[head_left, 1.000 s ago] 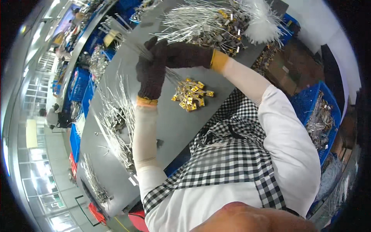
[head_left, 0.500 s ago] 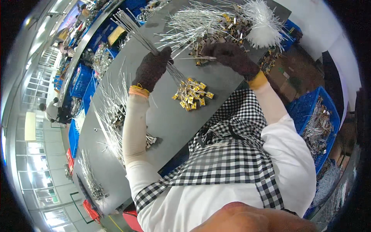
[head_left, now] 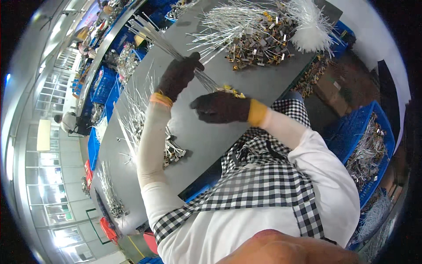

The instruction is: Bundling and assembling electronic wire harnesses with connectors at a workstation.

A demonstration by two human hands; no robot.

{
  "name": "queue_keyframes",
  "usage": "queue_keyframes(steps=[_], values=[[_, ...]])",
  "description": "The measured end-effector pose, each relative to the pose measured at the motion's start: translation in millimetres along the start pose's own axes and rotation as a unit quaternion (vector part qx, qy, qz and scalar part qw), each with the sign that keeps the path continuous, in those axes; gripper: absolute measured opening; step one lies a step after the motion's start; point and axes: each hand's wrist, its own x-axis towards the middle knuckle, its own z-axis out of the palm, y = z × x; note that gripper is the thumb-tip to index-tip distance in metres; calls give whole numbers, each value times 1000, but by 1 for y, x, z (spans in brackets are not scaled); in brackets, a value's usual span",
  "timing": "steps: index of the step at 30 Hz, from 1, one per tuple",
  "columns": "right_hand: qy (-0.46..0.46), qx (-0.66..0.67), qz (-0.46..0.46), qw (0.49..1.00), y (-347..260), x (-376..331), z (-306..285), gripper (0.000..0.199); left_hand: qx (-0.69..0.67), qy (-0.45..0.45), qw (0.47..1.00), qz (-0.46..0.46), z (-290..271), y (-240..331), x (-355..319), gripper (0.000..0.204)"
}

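Observation:
My left hand [head_left: 179, 78], in a dark knitted glove, is closed around a bundle of thin silvery wires [head_left: 163, 43]. Their loose ends fan out toward the far left, while small yellow end pieces [head_left: 233, 91] point toward me. Right below those ends is my right hand [head_left: 222, 109], also gloved, its back turned up and its fingers drawn together. It covers much of the yellow end pieces, and whatever its fingers hold is hidden. Both hands are over the grey table [head_left: 189, 136].
A big heap of similar wires [head_left: 259, 46] lies at the far right of the table, beside a white bristly bunch [head_left: 310, 31]. More wires [head_left: 138, 127] lie along the left side, with a smaller bunch [head_left: 112, 193] nearer. A blue crate [head_left: 373, 132] of wires stands at my right.
My right hand has come from the far heap, where it held a thin strand, down and left to the bundle's yellow ends. My left hand keeps its hold, and the whole view has shifted slightly.

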Motion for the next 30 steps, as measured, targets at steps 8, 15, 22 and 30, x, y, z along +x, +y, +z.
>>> queue_keyframes(steps=[8, 15, 22, 30], values=[[29, 315, 351, 881, 81, 46, -70, 24, -38, 151, 967, 201, 28, -2, -1, 29], [-15, 213, 384, 898, 96, 27, -96, 20, -15, 176, 970, 168, 22, -13, -3, 33], [-30, -183, 28, 982, -15, 24, -45, 24, -43, 20, 995, -91, 3, 22, -7, 46], [-35, -69, -39, 996, 25, 1, -18, 19, -13, 31, 999, 5, 8, -13, -4, 26]])
